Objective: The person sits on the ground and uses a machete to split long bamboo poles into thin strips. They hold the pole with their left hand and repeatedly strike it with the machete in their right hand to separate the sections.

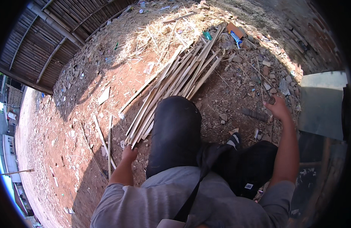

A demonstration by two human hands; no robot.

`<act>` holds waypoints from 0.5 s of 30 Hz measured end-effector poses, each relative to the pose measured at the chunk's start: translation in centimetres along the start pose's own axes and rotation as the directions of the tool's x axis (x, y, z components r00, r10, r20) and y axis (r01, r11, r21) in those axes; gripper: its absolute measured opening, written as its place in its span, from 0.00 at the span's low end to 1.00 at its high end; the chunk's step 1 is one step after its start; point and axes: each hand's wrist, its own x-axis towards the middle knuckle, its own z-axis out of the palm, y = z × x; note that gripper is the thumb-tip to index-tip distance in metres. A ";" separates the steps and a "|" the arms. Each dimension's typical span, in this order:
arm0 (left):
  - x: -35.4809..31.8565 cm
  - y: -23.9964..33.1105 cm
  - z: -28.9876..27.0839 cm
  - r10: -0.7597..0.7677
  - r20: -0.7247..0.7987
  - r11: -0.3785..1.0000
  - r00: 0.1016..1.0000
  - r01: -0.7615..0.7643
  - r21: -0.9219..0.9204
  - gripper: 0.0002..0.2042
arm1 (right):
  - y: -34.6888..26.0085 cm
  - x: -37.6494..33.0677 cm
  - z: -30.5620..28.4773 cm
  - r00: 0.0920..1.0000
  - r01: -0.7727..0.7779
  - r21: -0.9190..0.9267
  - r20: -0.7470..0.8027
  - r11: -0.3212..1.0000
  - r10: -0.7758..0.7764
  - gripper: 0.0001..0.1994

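Observation:
A long bundle of split bamboo strips (pixel 179 78) lies slantwise on the dirt, running from beside my left knee to the rubble ahead. My left hand (pixel 130 152) is at the near ends of the strips, its fingers closed around them; part of the grip is hidden. Off to the right, my right hand (pixel 279 107) is closed around a short brown, handle-like piece (pixel 272 100). What this piece belongs to is not clear against the rubble. Just left of that hand, a dark, ridged, elongated object (pixel 254 114) lies on the ground.
Loose strips (pixel 103 140) lie left of the bundle. Broken stones and litter (pixel 268 70) cover the ground at the right, with dry straw (pixel 152 41) ahead. A bamboo-slat structure (pixel 42 41) stands at the far left, a pale panel (pixel 323 104) at the right.

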 end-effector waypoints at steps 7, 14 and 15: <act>7.4 11.2 0.1 0.239 0.032 0.969 0.971 -0.240 0.059 0.31 | 5.6 0.2 3.6 0.965 -0.202 0.024 0.177 0.979 0.195 0.39; 11.2 15.9 2.6 0.287 0.093 0.941 0.953 -0.299 0.157 0.30 | 5.3 0.8 3.3 0.931 -0.305 0.066 0.229 0.950 0.283 0.38; 11.6 16.7 3.0 0.290 0.107 0.938 0.951 -0.305 0.166 0.30 | 5.5 0.9 3.4 0.935 -0.300 0.077 0.220 0.951 0.277 0.38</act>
